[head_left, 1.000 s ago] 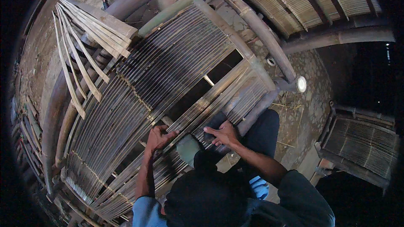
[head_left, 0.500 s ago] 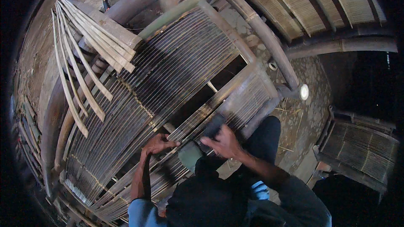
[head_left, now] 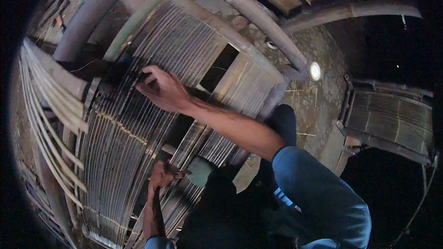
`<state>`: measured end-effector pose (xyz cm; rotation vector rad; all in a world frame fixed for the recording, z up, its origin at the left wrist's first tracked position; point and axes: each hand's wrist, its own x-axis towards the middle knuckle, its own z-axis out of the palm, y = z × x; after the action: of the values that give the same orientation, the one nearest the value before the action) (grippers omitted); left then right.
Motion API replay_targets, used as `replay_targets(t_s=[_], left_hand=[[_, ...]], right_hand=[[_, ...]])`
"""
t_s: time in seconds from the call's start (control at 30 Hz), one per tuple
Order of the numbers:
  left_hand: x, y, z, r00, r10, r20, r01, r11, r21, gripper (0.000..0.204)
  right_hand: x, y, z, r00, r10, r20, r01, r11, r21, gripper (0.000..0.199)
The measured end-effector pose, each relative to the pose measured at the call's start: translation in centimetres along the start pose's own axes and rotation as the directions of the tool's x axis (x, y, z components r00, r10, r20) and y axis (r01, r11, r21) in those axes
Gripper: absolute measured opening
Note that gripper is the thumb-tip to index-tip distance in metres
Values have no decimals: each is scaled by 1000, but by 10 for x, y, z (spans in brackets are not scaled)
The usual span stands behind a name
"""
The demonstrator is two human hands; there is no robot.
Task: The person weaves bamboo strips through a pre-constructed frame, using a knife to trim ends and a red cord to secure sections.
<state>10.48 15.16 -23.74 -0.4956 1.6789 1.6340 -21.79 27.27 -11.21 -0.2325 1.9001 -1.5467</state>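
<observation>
A long panel of narrow bamboo slats [head_left: 124,157] set in a thick bamboo frame lies in front of me. My left hand [head_left: 161,175] is at its near part, thumb and fingers closed on a thin bamboo strip [head_left: 177,159]. Just right of those fingers is a dull green rounded piece [head_left: 200,171], partly hidden by my dark clothing. My right hand [head_left: 161,88] reaches across to the far left over the slats. Its fingers are curved, with a gap between thumb and forefinger. Dark, blurred shapes lie beside its fingertips, too unclear to name.
Several loose pale bamboo strips [head_left: 44,92] fan out over a board at the left. Thick bamboo poles [head_left: 258,14] run along the far side. A second slatted bamboo piece [head_left: 387,120] stands at the right. A white light [head_left: 314,71] shines beyond the frame.
My right hand has moved from close to my body to far left over the slats. The dark, blocky thing it held is no longer clearly visible. My left hand stays near the same strip.
</observation>
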Motion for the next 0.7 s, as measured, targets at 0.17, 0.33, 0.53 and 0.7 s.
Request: replay_targets(t_s=[0.17, 0.33, 0.53, 0.7], left_hand=[[-5, 40, -5, 996, -85, -15, 83, 993, -86, 35], [-27, 80, -2, 901, -433, 10, 368, 752, -547, 38], [-39, 109, 8, 964, -15, -267, 42, 995, 96, 37], [-50, 153, 9, 954, -141, -264, 202, 955, 219, 44]], right_hand=[[-71, 98, -116, 764, -621, -175, 367, 641, -674, 50], [-92, 125, -148, 805, -544, -238, 247, 672, -698, 48], [-64, 112, -138, 776, -599, -195, 289, 614, -734, 51], [-61, 110, -141, 789, -600, -131, 325, 590, -739, 54]])
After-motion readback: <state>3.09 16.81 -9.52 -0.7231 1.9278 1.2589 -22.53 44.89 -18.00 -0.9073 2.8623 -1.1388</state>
